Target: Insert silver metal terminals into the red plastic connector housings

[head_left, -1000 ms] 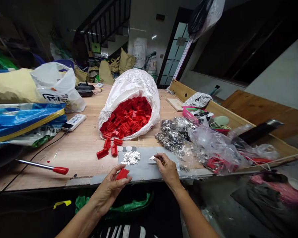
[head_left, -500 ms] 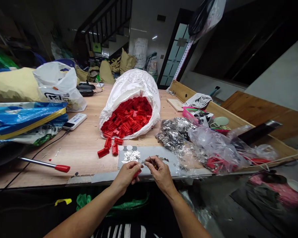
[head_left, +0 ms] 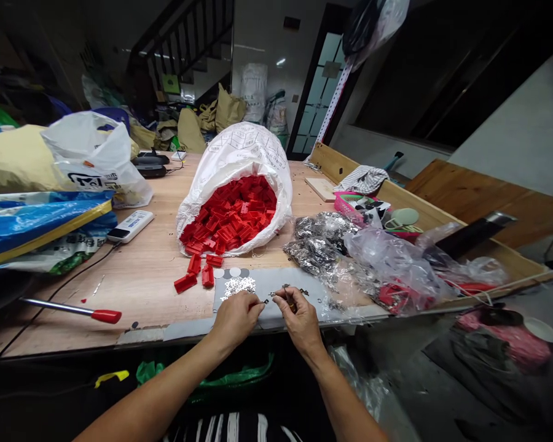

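Observation:
My left hand point(head_left: 238, 316) is closed, back upward, over the near edge of the grey mat point(head_left: 276, 279). At its fingertips shows a tiny dark metal piece point(head_left: 265, 301); whatever lies under the palm is hidden. Just to the right, my right hand point(head_left: 300, 320) is closed around a slim tool point(head_left: 291, 303) with a brownish handle, its kind unclear. A small metal bit pokes out from the right thumb and finger. Behind the left hand, a pile of flat silvery metal pieces point(head_left: 239, 286) lies on the mat. Several small dark metal parts point(head_left: 303, 291) lie beyond the right fingers.
A white woven sack point(head_left: 253, 144) spills red plastic pieces point(head_left: 233, 212) toward me; several lie loose in front point(head_left: 185, 283). At right are plastic bags of metal parts point(head_left: 317, 245) and a pink basket point(head_left: 348, 205). On the left, a red-handled rod point(head_left: 105, 316) and a white power strip point(head_left: 131, 226).
My left hand has turned so its back faces up; the red piece seen in it before is now out of sight. My right hand stays close by with the tool. The view has shifted slightly.

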The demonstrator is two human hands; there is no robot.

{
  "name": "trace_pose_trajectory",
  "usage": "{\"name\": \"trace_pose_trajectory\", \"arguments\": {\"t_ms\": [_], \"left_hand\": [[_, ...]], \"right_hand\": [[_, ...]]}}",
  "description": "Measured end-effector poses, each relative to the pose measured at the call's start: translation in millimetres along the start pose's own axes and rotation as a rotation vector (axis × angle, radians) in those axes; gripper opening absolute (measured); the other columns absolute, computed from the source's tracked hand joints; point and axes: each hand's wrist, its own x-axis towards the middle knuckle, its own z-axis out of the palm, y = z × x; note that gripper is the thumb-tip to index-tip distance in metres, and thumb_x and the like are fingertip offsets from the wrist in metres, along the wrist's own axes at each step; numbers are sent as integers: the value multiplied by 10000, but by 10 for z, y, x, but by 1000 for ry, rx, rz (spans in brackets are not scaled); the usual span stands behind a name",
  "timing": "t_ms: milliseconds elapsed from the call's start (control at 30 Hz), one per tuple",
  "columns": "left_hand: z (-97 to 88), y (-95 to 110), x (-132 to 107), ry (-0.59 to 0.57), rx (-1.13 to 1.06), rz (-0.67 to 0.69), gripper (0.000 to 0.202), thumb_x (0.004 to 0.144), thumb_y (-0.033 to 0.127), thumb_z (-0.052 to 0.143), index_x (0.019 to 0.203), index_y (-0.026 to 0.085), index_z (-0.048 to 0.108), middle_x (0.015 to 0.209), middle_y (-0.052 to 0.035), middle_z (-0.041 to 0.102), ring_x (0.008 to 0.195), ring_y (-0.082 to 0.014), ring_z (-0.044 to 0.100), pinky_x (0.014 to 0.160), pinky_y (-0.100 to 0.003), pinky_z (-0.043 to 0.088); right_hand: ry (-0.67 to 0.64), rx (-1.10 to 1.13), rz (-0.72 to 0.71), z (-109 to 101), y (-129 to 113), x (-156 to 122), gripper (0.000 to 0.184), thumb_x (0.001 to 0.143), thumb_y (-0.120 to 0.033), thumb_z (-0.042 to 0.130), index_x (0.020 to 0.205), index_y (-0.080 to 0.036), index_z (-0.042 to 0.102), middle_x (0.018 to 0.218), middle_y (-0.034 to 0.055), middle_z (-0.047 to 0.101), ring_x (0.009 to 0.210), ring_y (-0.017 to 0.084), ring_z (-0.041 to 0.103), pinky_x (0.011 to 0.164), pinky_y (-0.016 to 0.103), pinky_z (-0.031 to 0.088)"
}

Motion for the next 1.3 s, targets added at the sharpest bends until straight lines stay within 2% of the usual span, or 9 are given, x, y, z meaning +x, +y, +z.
{"name": "trace_pose_trajectory", "arguments": {"t_ms": [200, 333, 433, 500, 667, 767, 900, 1033, 1300], "left_hand": [[21, 131, 187, 3, 154, 18, 117, 652, 275, 698, 566, 214, 648, 788, -71, 657, 978, -318, 571, 879, -410, 387], [-91, 148, 208, 5, 9, 15, 159, 716, 359, 664, 748, 205, 688, 919, -67, 658, 1007, -284, 574, 880, -376, 421], [-199, 121, 107, -25, -180, -14, 336, 856, 419, 483, 1004, 172, 655, 969, -92, 665, 912, -229, 631, 787, -344, 492], [-263, 82, 3, -70, -353, -62, 342, 879, 355, 450, 1097, 146, 611, 1010, -110, 667, 864, -201, 661, 754, -323, 520], [-384, -35, -220, -203, -1165, -378, 241, 747, 137, 608, 986, 117, 618, 985, -105, 680, 867, -214, 693, 745, -275, 545], [-422, -79, -294, -207, -1348, -469, 215, 782, 133, 549, 990, 105, 598, 942, -123, 693, 858, -236, 701, 736, -296, 561], [-417, -113, -376, -214, -1405, -550, 209, 818, 116, 504, 1013, 119, 579, 878, -115, 701, 732, -188, 701, 592, -228, 542], [-403, -99, -452, -241, -1436, -546, 204, 899, 260, 504, 1007, 108, 586, 807, -91, 689, 633, -157, 679, 511, -200, 517], [-440, -16, -496, -87, -1420, -618, 123, 900, 158, 509, 877, 57, 575, 765, -105, 687, 662, -187, 703, 659, -263, 594]], "right_hand": [[61, -41, 28, -72, 55, -56, 238, 847, -421, 548, 854, -194, 618, 816, 49, 687, 729, 188, 632, 681, 267, 486], [83, -34, 49, -118, 99, -80, 263, 839, -439, 549, 856, -190, 630, 814, 50, 695, 718, 191, 632, 679, 271, 490], [71, -30, 62, -121, 100, -98, 265, 846, -435, 545, 867, -190, 643, 806, 41, 693, 711, 187, 628, 672, 264, 485], [43, -24, 60, -99, 69, -111, 253, 852, -425, 548, 865, -193, 648, 785, 30, 685, 705, 180, 623, 659, 252, 476], [-34, 20, 23, 22, -126, -164, 231, 866, -405, 550, 865, -193, 640, 767, 22, 665, 676, 163, 598, 635, 235, 462], [-100, 52, 4, 103, -267, -216, 206, 869, -390, 558, 859, -194, 623, 738, 7, 650, 630, 143, 573, 597, 220, 450], [-199, 75, -39, 194, -387, -287, 161, 880, -353, 546, 878, -206, 614, 763, -2, 662, 618, 132, 575, 585, 212, 448], [-225, 32, -73, 254, -418, -312, 120, 878, -309, 541, 865, -211, 609, 798, 7, 680, 653, 141, 598, 611, 219, 457], [-171, 12, -76, 245, -477, -269, 131, 888, -308, 542, 887, -203, 621, 814, 10, 684, 695, 146, 615, 645, 221, 465]]}}
